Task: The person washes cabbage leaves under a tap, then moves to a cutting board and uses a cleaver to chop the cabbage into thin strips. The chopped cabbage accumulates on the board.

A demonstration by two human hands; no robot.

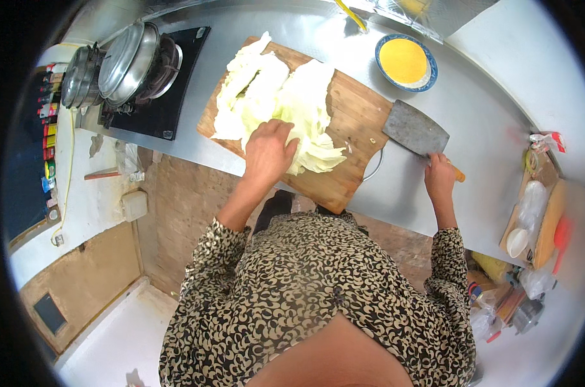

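Pale green leaves of cabbage or lettuce [302, 106] lie in a loose heap over the left and middle of a wooden cutting board [355, 126]. My left hand [270, 145] rests on the near edge of the leaves, fingers slightly bent; whether it grips any leaf cannot be told. To the right of the board, my right hand [440, 176] is closed around the wooden handle of a cleaver [416, 128]. Its broad grey blade lies flat or nearly so, with its left end by the board's right edge. A few small leaf scraps are on the board's right part.
A blue-rimmed bowl [406, 63] with something yellow stands behind the cleaver on the metal countertop [481, 130]. At the left are a black gas stove [188, 67] and lidded metal pans [128, 63]. A cardboard box [546, 222] with plastic-wrapped items sits at the far right.
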